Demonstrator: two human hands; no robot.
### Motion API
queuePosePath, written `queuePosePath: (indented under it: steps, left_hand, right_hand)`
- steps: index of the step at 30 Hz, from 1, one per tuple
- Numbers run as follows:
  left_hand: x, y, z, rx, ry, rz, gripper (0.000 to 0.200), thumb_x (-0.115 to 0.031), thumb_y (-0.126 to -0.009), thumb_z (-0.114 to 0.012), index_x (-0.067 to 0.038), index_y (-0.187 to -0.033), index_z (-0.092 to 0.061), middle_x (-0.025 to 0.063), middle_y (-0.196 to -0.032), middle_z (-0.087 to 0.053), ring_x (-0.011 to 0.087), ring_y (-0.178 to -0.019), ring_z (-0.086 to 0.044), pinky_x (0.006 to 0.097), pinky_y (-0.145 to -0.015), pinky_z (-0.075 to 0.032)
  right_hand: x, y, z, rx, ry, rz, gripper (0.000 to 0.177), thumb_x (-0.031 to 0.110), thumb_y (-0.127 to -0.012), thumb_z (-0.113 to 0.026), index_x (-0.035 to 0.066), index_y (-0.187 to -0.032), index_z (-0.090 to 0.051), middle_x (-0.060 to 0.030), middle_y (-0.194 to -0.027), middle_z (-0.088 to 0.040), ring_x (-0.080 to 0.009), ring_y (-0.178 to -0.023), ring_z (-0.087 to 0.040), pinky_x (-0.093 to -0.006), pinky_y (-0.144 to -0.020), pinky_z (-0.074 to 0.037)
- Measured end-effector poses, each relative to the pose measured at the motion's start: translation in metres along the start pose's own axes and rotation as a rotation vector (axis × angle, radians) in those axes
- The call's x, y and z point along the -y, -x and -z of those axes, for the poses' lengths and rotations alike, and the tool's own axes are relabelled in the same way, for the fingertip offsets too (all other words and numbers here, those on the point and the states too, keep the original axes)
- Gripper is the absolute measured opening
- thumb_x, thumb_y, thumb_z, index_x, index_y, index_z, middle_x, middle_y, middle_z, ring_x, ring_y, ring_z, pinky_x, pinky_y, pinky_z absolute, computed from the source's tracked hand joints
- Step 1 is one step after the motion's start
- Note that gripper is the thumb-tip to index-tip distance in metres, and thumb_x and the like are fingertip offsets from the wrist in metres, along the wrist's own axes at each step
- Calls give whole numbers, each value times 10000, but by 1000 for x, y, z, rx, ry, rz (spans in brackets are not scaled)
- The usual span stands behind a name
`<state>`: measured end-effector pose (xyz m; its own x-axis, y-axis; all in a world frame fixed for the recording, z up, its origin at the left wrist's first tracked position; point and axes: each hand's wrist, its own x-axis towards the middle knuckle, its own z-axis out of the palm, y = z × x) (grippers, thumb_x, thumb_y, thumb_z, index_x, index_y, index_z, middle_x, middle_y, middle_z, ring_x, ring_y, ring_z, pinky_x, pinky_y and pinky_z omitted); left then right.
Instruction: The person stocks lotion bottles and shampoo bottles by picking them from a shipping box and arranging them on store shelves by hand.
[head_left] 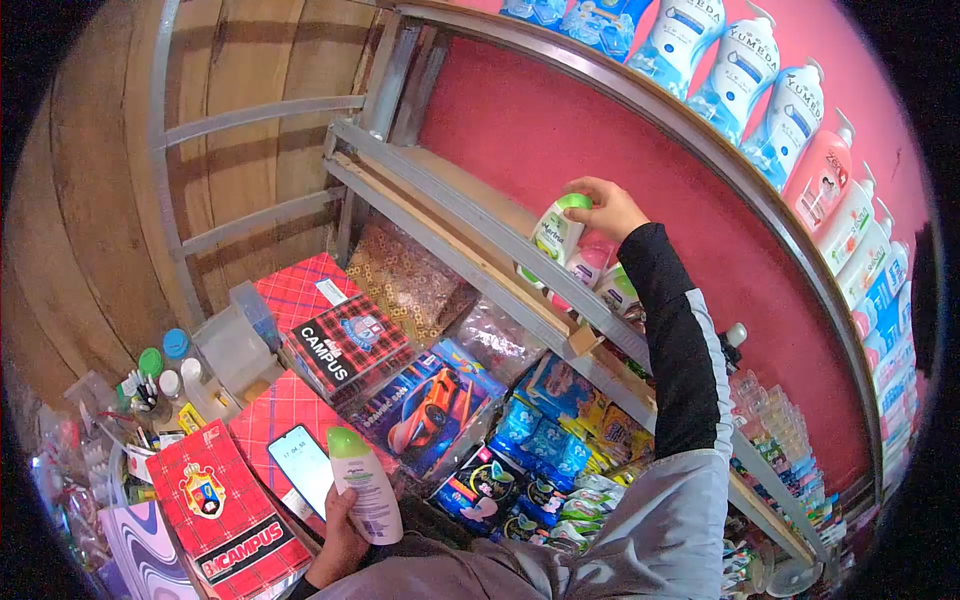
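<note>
My left hand (345, 535), low in the view, is wrapped round a white bottle (366, 495) with a green cap, its back label showing. Beside that bottle a lit phone (300, 468) lies on a red plaid notebook. Up at the metal-framed shelf, my right hand (605, 208) has its fingers closed on the green cap of another white bottle (556, 232), which stands tilted at the shelf's edge. Next to it are a pink bottle (588, 262) and a further green-and-white bottle (617, 288), partly hidden by the rail and my sleeve.
Large pump bottles (745, 65) line the upper shelf. Below the middle shelf rail (470, 235) lie Campus notebooks (345, 345), a car-picture book (425, 408) and several plastic packs (550, 430). Jars and pens crowd the left, near a clear plastic box (235, 345).
</note>
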<state>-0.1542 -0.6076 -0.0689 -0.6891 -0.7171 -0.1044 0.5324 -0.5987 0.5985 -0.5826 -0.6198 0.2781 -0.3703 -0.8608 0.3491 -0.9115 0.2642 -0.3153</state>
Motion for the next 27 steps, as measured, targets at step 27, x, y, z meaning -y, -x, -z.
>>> queuePosePath:
  steps: [27]
  left_hand:
    - [11,13,2,87,115,-30,476,-236,-823,-605,28,-1189,-453,165,-1054,-612,248,-927,-629,365,-822,-517]
  right_hand:
    - [-12,-10,-5,56,61,41,399,119,-741,-723,53,-1119,-613,-92,-980,-655,-181,-871,-626,-324,-763,-517]
